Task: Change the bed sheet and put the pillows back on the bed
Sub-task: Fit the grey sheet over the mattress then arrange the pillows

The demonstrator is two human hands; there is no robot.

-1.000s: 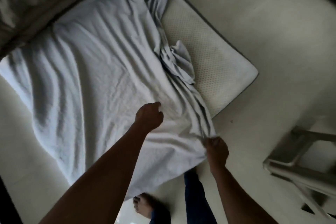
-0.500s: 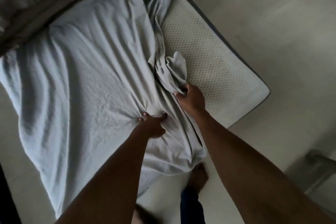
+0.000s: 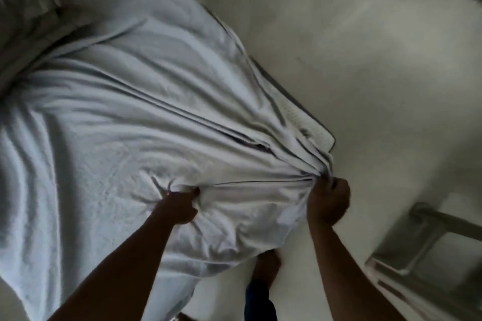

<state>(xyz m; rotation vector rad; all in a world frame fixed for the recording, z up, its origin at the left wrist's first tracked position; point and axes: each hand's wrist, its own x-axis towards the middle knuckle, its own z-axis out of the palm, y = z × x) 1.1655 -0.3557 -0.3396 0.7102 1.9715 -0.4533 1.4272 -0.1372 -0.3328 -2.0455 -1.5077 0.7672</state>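
Head | L hand (image 3: 180, 206) fist grips sheet (image 3: 117, 117) | R hand (image 3: 329, 202) fingers bunch sheet edge at mattress (image 3: 317, 129) corner

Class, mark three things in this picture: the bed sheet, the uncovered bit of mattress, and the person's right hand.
bed sheet (image 3: 125, 117), head view, on its wrinkled middle.
mattress (image 3: 317, 133), head view, on the bare dotted corner.
right hand (image 3: 330, 203), head view, on the back of the hand gripping the bunched sheet.

I see only a strip of mattress (image 3: 300, 120) beyond the right hand (image 3: 330, 203); the sheet (image 3: 130, 125) hides the rest. The chair (image 3: 407, 253) right of that hand is blurred, cut off.
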